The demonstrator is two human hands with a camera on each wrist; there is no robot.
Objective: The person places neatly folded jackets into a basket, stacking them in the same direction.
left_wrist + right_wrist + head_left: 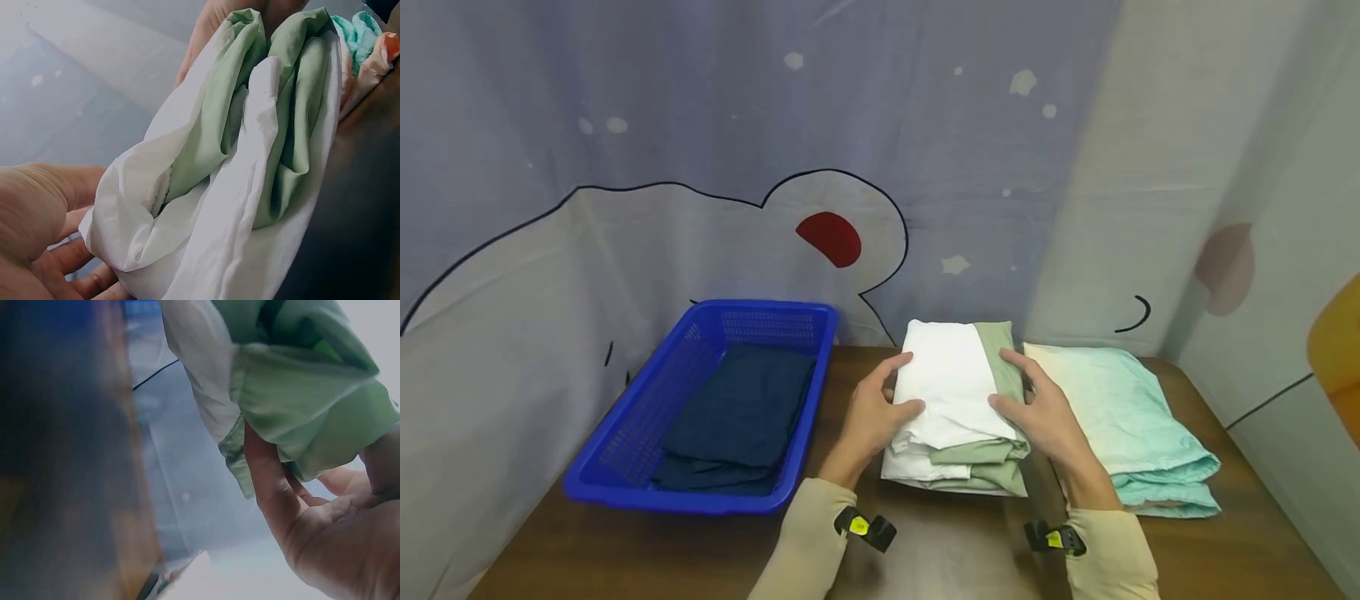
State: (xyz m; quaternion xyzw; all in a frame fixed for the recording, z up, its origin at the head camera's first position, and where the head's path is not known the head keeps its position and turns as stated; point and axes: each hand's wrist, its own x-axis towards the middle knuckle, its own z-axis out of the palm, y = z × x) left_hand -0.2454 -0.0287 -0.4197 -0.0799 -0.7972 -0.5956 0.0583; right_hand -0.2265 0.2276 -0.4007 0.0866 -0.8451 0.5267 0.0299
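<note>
A folded white-and-green cloth (pixel 951 375), thick with several layers, is between my two hands over the middle of the table. My left hand (pixel 877 408) grips its left side, thumb on the white top face and fingers along the edge. On the opposite side my right hand (pixel 1048 417) holds the green border with thumb and fingers apart. The left wrist view shows the loose folded layers of the cloth (pixel 231 156) facing me. Beneath the green fold (pixel 306 394) in the right wrist view, the fingers of my right hand (pixel 337 531) curl against the fabric.
Left of the cloth stands a blue plastic basket (pixel 823 367) with folded dark navy fabric (pixel 737 408) inside. A folded pale yellow and turquoise cloth (pixel 1112 417) lies on the wooden table (pixel 647 550) at right, close to my right hand. A printed curtain (pixel 962 150) hangs behind.
</note>
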